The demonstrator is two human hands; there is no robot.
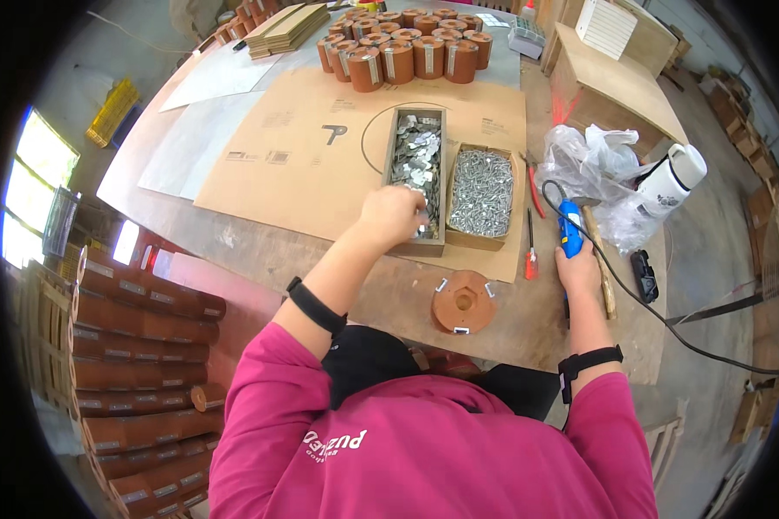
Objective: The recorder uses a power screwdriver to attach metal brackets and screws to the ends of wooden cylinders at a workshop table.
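Note:
My left hand (394,216) reaches over the near left edge of a long wooden box (442,173) full of small flat metal pieces (417,154). Its fingers are curled together at the pieces; what is between them is hidden. In my right hand (578,270) is a blue corded electric screwdriver (569,227), lying on the right side of the table. Between my forearms, near the table's front edge, sits a round brown cylinder (464,302) with a hole in its middle and small metal brackets around its rim. A cardboard box of screws (481,192) stands beside the wooden box.
Many brown cylinders (398,62) stand grouped at the far side on a cardboard sheet (299,138). Right of the screws lie a red-handled screwdriver (531,264), red pliers (535,192), plastic bags (580,160) and a white bottle (672,180). A black cord (636,294) crosses the right side.

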